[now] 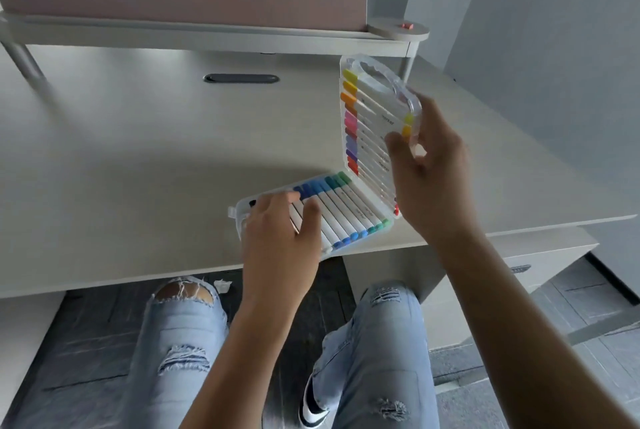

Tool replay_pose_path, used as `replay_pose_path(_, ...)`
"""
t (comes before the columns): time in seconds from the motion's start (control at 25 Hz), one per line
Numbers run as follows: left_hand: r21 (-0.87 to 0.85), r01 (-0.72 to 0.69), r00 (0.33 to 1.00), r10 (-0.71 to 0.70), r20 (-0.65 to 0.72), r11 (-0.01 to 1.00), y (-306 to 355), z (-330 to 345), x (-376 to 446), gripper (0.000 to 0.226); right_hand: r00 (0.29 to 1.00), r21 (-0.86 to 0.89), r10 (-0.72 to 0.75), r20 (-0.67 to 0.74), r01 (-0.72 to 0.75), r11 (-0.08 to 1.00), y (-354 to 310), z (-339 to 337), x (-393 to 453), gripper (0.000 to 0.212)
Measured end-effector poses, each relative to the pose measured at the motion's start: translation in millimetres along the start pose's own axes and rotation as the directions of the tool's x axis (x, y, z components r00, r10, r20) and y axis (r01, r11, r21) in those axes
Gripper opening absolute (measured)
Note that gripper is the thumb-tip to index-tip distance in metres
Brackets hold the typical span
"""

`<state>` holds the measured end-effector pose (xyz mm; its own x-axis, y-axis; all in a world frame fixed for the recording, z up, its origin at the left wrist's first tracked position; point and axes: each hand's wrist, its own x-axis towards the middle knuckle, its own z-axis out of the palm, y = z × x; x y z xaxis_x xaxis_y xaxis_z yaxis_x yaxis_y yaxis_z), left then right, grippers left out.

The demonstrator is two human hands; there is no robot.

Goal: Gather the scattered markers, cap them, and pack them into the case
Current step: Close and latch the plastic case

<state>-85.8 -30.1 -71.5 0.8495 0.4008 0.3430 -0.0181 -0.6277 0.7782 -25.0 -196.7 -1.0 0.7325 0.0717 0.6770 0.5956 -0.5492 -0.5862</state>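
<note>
Folding shut a full marker case point(360, 165); right hand point(426, 165) grips the lid, left hand point(280, 234) fingers relaxed on markers point(343, 210); only closing remains.

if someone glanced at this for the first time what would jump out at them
The clear marker case, open like a book at the desk's near edge, draws the eye: one half stands up with yellow-to-red markers, the other lies flat with blue and green markers. The right hand holds the raised half while the left hand rests its fingers on the flat row.
</note>
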Motion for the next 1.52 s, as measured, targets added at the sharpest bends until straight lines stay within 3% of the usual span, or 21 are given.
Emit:
replay_pose_path(0.24,-0.257,0.116,0.982,-0.15,-0.115,0.959,-34,-31,-6,0.028,0.938,-0.124,-0.245,0.244,0.281,0.952,1,33,-29,0.053)
replay_pose_path(0.4,-0.435,0.218,0.933,-0.318,-0.17,0.874,-43,-41,-10,0.027,0.839,-0.183,-0.151,0.523,0.284,0.941,3,42,-57,0.054)
replay_pose_path(0.52,-0.457,0.234,0.93,-0.334,-0.151,0.858,-45,-44,-9,0.027,0.734,-0.22,-0.066,0.676,0.287,0.932,5,43,-69,0.073)
replay_pose_path(0.64,-0.441,0.23,0.938,-0.319,-0.138,0.867,-47,-43,-10,0.026,0.745,-0.274,-0.102,0.659,0.364,0.89,12,50,-82,0.084)
replay_pose_path(0.8,-0.427,0.197,0.949,-0.281,-0.142,0.882,-49,-40,-10,0.024,0.862,-0.24,-0.275,0.427,0.401,0.884,25,67,-99,0.05)
replay_pose_path(0.96,-0.508,0.218,0.963,-0.269,-0.028,0.833,-38,-36,1,0.035,0.836,-0.154,-0.453,0.311,0.514,0.844,29,49,-98,0.04)
replay_pose_path(1.04,-0.637,0.223,0.97,-0.23,0.074,0.738,-24,-31,15,0.049,0.887,-0.036,-0.414,0.205,0.43,0.902,17,30,-86,0.035)
replay_pose_path(1.12,-0.729,0.143,0.99,-0.093,0.108,0.669,1,-25,31,0.052,0.956,0.123,-0.264,0.127,0.249,0.961,3,12,-68,0.032)
replay_pose_path(1.24,-0.77,0.001,0.996,0.064,0.054,0.638,47,-26,58,0.038,0.991,0.441,-0.075,0.112,0.018,0.897,-2,-7,-33,0.017)
replay_pose_path(1.36,-0.751,0.05,0.995,0.03,0.093,0.659,82,-22,76,0.024,0.985,0.625,0.074,0.157,-0.157,0.765,-1,-16,-7,0.014)
replay_pose_path(1.52,-0.746,0.235,0.971,-0.111,0.212,0.623,102,-9,86,0.042,0.942,0.689,0.31,0.131,-0.311,0.654,-8,-13,8,0.012)
